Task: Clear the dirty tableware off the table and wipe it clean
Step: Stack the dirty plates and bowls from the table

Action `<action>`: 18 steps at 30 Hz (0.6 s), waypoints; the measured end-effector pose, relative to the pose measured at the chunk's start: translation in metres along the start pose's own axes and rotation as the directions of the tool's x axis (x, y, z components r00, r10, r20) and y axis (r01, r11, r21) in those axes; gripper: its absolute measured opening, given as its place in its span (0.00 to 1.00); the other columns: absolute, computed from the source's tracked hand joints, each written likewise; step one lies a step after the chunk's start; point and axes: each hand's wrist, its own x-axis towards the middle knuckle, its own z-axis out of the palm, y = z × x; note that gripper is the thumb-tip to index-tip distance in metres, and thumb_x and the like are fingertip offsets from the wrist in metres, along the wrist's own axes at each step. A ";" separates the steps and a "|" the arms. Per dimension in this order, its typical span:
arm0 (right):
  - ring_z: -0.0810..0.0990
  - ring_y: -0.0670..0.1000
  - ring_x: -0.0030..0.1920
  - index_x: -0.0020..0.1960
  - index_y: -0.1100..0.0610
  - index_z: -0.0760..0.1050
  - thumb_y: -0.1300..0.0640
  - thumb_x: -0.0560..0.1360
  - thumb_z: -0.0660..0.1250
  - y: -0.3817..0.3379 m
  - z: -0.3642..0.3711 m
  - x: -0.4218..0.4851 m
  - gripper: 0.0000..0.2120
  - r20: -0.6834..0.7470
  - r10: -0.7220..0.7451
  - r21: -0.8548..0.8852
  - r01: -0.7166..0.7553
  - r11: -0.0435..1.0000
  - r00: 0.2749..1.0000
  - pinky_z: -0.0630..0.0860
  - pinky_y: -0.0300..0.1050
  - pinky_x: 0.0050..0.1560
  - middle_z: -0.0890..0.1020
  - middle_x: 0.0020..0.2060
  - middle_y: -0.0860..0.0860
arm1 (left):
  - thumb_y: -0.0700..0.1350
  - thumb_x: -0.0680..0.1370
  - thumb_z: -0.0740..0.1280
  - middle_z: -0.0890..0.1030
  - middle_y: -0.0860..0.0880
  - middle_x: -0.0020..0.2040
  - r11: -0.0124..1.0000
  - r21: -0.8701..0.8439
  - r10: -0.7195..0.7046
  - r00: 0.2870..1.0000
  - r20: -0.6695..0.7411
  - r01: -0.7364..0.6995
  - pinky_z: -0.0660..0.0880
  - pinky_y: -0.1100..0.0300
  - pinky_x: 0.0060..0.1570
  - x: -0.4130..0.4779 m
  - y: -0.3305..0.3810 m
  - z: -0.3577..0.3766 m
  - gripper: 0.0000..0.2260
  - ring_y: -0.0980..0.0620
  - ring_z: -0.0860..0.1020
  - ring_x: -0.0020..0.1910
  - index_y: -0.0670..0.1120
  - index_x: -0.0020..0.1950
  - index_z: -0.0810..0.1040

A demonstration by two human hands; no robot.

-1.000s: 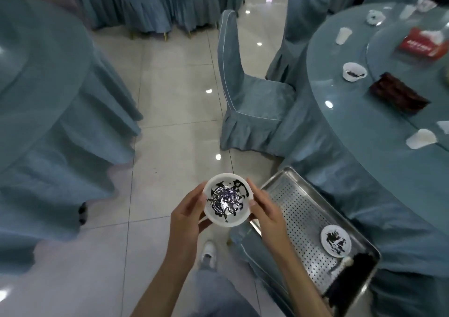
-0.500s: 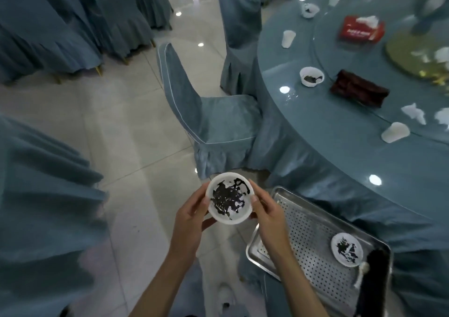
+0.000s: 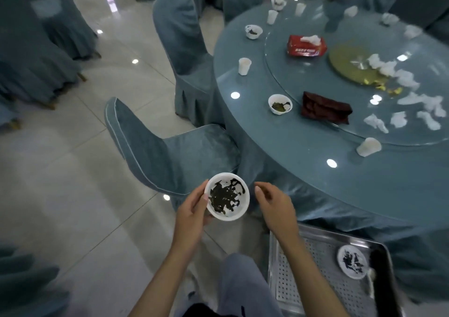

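Your left hand [image 3: 192, 214] alone cups the dirty bowl [image 3: 227, 196] now, out left of the tray [image 3: 345, 297]. Your right hand [image 3: 274, 207] has just let go, fingers loose and empty, nearer the tray's corner, free, I'd say, for the next piece.

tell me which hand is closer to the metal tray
Right. The right hand hangs empty just off a corner of the metal tray; the left hand is farther left, gripping the dirty bowl.

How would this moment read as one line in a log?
left hand: holds dirty bowl | right hand: open, beside it | tray: one dirty dish | table: cups uncleared
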 end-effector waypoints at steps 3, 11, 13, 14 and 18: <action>0.80 0.45 0.51 0.61 0.47 0.80 0.45 0.84 0.61 0.006 -0.007 0.054 0.13 -0.044 0.012 -0.211 -0.021 0.977 0.999 0.76 0.46 0.52 0.83 0.54 0.44 | 0.44 0.85 0.65 0.83 0.55 0.65 1.000 0.000 -0.007 0.999 0.032 0.007 0.82 0.44 0.58 0.043 0.016 0.007 0.14 0.53 0.81 0.65 0.53 0.70 0.80; 0.83 0.55 0.52 0.56 0.50 0.82 0.47 0.82 0.63 0.050 -0.023 0.234 0.11 -0.021 0.110 -0.278 -0.111 0.954 0.994 0.79 0.52 0.52 0.85 0.51 0.49 | 0.43 0.85 0.64 0.84 0.56 0.62 1.000 0.024 0.016 1.000 -0.004 -0.016 0.83 0.58 0.46 0.167 0.050 0.060 0.14 0.55 0.83 0.60 0.51 0.69 0.80; 0.83 0.56 0.51 0.55 0.51 0.82 0.47 0.82 0.64 0.064 -0.025 0.278 0.11 -0.008 0.164 -0.224 -0.161 0.961 0.986 0.79 0.52 0.51 0.85 0.49 0.50 | 0.42 0.85 0.64 0.83 0.56 0.63 0.999 0.049 0.010 0.999 -0.030 -0.008 0.84 0.56 0.49 0.197 0.058 0.077 0.14 0.55 0.82 0.61 0.51 0.69 0.80; 0.83 0.56 0.50 0.53 0.52 0.82 0.48 0.82 0.64 0.071 -0.026 0.299 0.12 -0.006 0.195 -0.171 -0.193 0.966 0.981 0.79 0.53 0.50 0.86 0.48 0.51 | 0.42 0.85 0.64 0.83 0.55 0.63 0.998 0.061 0.003 0.999 -0.043 0.000 0.84 0.54 0.50 0.212 0.062 0.086 0.14 0.54 0.82 0.62 0.51 0.69 0.80; 0.84 0.56 0.42 0.48 0.57 0.82 0.51 0.84 0.61 0.095 -0.019 0.370 0.14 0.055 0.346 0.106 -0.350 0.931 0.937 0.80 0.54 0.50 0.86 0.40 0.54 | 0.43 0.85 0.64 0.82 0.55 0.64 0.994 0.107 -0.017 0.996 -0.091 0.027 0.84 0.55 0.49 0.260 0.074 0.114 0.14 0.51 0.81 0.62 0.52 0.68 0.81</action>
